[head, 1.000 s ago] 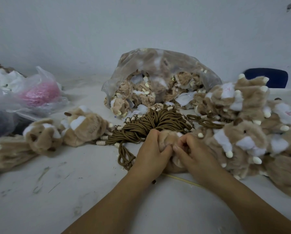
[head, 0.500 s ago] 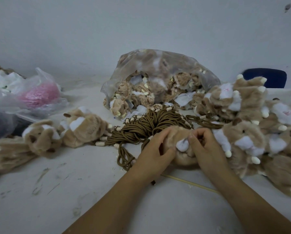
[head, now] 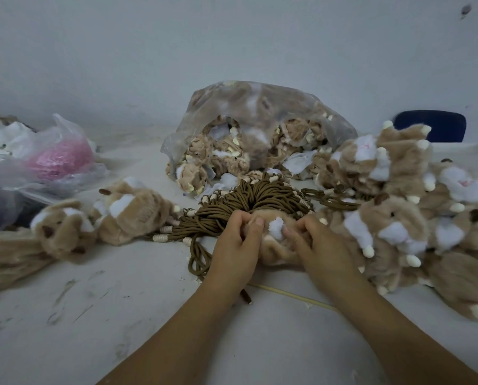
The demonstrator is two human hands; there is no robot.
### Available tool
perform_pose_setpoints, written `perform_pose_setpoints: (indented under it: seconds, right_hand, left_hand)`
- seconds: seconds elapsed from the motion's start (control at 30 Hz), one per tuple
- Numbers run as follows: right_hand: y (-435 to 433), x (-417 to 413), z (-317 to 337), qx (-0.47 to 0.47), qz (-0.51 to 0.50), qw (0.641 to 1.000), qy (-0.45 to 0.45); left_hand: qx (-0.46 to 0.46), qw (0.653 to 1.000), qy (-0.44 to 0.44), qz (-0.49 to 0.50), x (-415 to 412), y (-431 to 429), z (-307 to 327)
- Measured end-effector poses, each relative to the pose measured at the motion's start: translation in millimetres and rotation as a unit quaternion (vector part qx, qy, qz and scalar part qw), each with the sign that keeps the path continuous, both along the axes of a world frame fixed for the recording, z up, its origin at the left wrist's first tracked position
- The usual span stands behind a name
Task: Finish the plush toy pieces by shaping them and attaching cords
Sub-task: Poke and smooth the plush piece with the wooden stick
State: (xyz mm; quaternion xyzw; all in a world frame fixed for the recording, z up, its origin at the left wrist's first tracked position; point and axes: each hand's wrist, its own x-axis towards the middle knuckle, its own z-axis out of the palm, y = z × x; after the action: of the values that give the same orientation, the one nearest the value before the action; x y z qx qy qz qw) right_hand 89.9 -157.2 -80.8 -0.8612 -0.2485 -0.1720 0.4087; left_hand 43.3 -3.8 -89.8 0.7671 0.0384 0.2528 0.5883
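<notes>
Spread wider than a moment ago, left hand (head: 237, 245) and right hand (head: 319, 245) each pinch the plush piece (head: 278, 252) at six o'clock of the cord bundle (head: 260, 198), baring its white tuft (head: 276, 228); shaping seems underway.

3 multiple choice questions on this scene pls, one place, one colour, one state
1. The cord bundle lies: A) before the mouth of the clear bag B) in a drawer C) on a chair
2. The tuft on the held plush piece is: A) green B) white C) black
3. The plush piece is: A) lying untouched B) on a hook C) gripped by left hand and right hand
Answers: 1 A, it spreads at the bag's opening; 2 B, white shows between the fingers; 3 C, both hands curl on it.
</notes>
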Motion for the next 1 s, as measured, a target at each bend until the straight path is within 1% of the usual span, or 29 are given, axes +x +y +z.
perform_pose_setpoints:
  seconds: [0.07, 0.13, 0.17, 0.2, 0.27, 0.37, 0.43, 0.53, 0.6, 0.73, 0.8, 0.83, 0.87, 0.93, 1.0]
  right_hand:
    - [0.6, -3.0, 6.7, 0.051, -0.014, 0.999, -0.001]
    - [0.0, -6.5, 13.7, 0.121, -0.032, 0.991, -0.048]
    - [0.1, -6.7, 16.0, 0.141, -0.036, 0.987, -0.068]
    - [0.3, -6.2, 16.6, 0.15, -0.038, 0.986, -0.063]
    - [-1.1, -5.6, 15.3, 0.16, -0.036, 0.986, -0.014]
    - [-3.7, -0.7, 18.8, 0.184, -0.037, 0.981, -0.043]
    - [-4.2, -2.9, 15.9, 0.19, -0.016, 0.982, -0.02]
    - [-2.3, -1.8, 16.3, 0.195, -0.018, 0.98, -0.044]
    - [-2.8, -2.4, 11.7, 0.198, -0.015, 0.98, -0.018]
    - [-4.1, -1.0, 15.1, 0.214, -0.031, 0.976, -0.03]
    - [-5.4, -3.7, 15.7, 0.221, -0.038, 0.974, -0.033]
    - [-4.5, -2.3, 20.0, 0.234, -0.04, 0.971, -0.039]
    - [-4.4, -0.9, 20.3, 0.243, -0.035, 0.969, -0.035]
    - [-5.4, -3.3, 15.7, 0.23, -0.027, 0.973, -0.007]
    - [-7.1, -1.9, 18.8, 0.23, -0.003, 0.973, -0.018]
  left_hand:
    - [-0.019, 1.0, -0.007, 0.001, -0.9, -1.1, 4.4]
    - [-0.03, 0.999, -0.033, 0.006, -4.4, -4.0, 9.8]
    - [-0.036, 0.998, -0.045, 0.006, -5.1, -5.8, 10.1]
    - [-0.044, 0.998, -0.047, 0.004, -5.4, -7.3, 9.2]
    - [-0.061, 0.997, -0.036, 0.001, -7.2, -10.1, 9.2]
    - [-0.07, 0.997, -0.044, -0.007, -5.4, -13.3, 12.2]
    - [-0.084, 0.995, -0.044, -0.013, -7.7, -14.6, 12.2]
    - [-0.073, 0.995, -0.064, -0.011, -6.3, -14.4, 16.7]
    - [-0.088, 0.995, -0.045, -0.007, -7.8, -13.8, 12.8]
    - [-0.064, 0.997, -0.038, -0.002, -6.4, -11.3, 11.9]
    - [-0.084, 0.996, -0.04, 0.001, -8.8, -9.5, 10.4]
    - [-0.077, 0.996, -0.047, 0.0, -7.3, -9.7, 12.9]
    - [-0.075, 0.996, -0.047, 0.0, -5.0, -10.2, 12.5]
    - [-0.091, 0.995, -0.043, 0.005, -7.2, -9.6, 8.8]
    - [-0.103, 0.993, -0.05, 0.003, -4.9, -8.9, 12.6]
